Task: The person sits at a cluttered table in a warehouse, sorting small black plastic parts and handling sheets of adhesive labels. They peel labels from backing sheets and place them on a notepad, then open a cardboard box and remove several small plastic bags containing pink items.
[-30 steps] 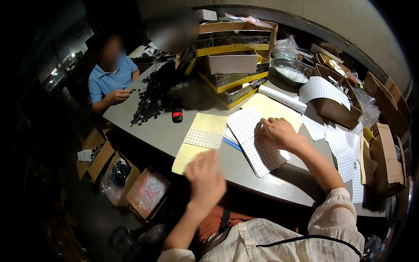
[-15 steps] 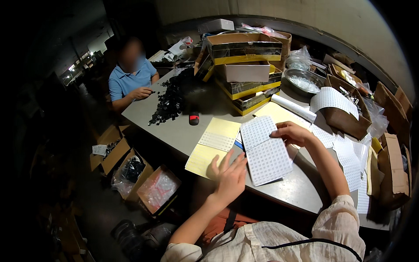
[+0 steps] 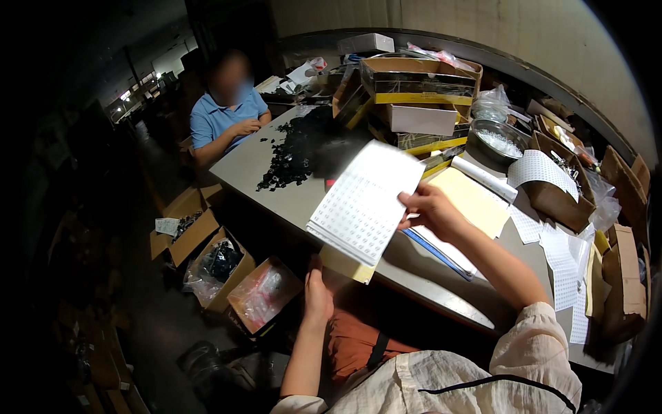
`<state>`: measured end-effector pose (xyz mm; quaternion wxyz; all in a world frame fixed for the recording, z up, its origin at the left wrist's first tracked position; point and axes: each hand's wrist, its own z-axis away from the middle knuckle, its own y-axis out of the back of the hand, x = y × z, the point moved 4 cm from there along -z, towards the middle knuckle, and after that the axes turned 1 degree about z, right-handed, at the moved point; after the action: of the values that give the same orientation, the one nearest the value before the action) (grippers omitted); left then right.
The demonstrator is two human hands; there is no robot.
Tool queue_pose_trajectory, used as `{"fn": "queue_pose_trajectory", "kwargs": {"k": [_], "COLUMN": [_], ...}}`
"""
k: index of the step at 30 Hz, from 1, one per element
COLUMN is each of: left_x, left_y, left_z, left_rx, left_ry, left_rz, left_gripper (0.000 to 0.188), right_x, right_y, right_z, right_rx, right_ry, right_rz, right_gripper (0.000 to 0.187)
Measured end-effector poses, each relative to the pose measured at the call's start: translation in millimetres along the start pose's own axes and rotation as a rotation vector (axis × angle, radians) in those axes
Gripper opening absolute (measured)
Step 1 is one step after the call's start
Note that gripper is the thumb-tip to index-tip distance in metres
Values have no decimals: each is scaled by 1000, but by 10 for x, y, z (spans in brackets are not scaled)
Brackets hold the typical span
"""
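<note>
Grey worktable cluttered. Right hand pinched white sticker-sheet stack, lifted, tilted. Left hand below the table edge, apparently empty; its grip was unclear.

At frame centre, the white paper sheet stack printed with a fine grid looks matt. The grey table looks smooth. Upper right, brown cardboard boxes look dull, and a metal bowl shines.

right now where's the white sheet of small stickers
In the head view, the sticker sheet is centre frame, lifted above the table edge, pinched at its right edge by the right hand.
</note>
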<state>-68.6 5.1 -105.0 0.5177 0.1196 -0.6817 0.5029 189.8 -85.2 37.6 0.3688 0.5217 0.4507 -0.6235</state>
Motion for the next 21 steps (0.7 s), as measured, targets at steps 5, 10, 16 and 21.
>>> {"fn": "queue_pose_trajectory", "kwargs": {"k": [5,10,16,21], "left_x": [174,143,393,635], "left_y": [-132,-68,-284,-193], "left_z": [177,183,-113,-561], "left_rx": [-26,-79,-42,-52], "left_ry": [171,239,-58,-19], "left_rz": [-56,-21,-35,-220], "left_gripper": [84,59,39,34], "right_x": [480,311,604,583], "right_y": [140,184,322,256], "right_z": [-121,103,458,435], "right_rx": [-233,-216,-170,-138], "right_ry": [-358,-223,-134,-116], "right_rz": [359,467,437,453], "right_gripper": [24,30,24,20]}}
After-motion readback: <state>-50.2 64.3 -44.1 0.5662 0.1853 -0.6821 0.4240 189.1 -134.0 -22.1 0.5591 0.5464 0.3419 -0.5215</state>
